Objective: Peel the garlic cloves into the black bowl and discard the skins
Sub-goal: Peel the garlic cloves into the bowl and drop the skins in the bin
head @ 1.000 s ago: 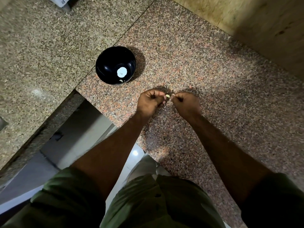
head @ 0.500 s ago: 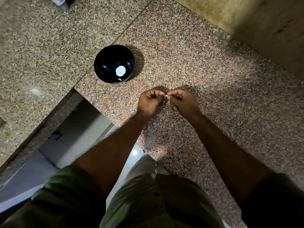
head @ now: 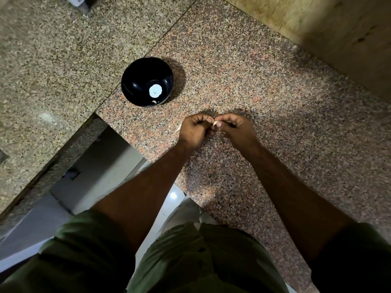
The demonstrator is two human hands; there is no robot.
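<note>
A small pale garlic clove (head: 215, 123) is pinched between the fingertips of both hands just above the pinkish granite counter (head: 275, 115). My left hand (head: 194, 130) curls round it from the left and my right hand (head: 234, 129) from the right, knuckles up. Most of the clove is hidden by the fingers. The black bowl (head: 135, 81) stands up and to the left of the hands, apart from them, with a bright light reflection and a small pale piece near its bottom. A thin pale sliver of skin (head: 178, 129) lies on the counter beside my left hand.
The counter's front edge runs diagonally below my left forearm, with tiled floor (head: 101, 166) beneath. A second, greyer granite slab (head: 53, 49) lies to the left. A yellowish wall (head: 328, 22) bounds the far right. A white object (head: 76, 0) sits at the top left edge.
Both hands stay together on the clove with small finger movements; the clove's pale tip now shows more between the fingertips. The bowl has not moved.
</note>
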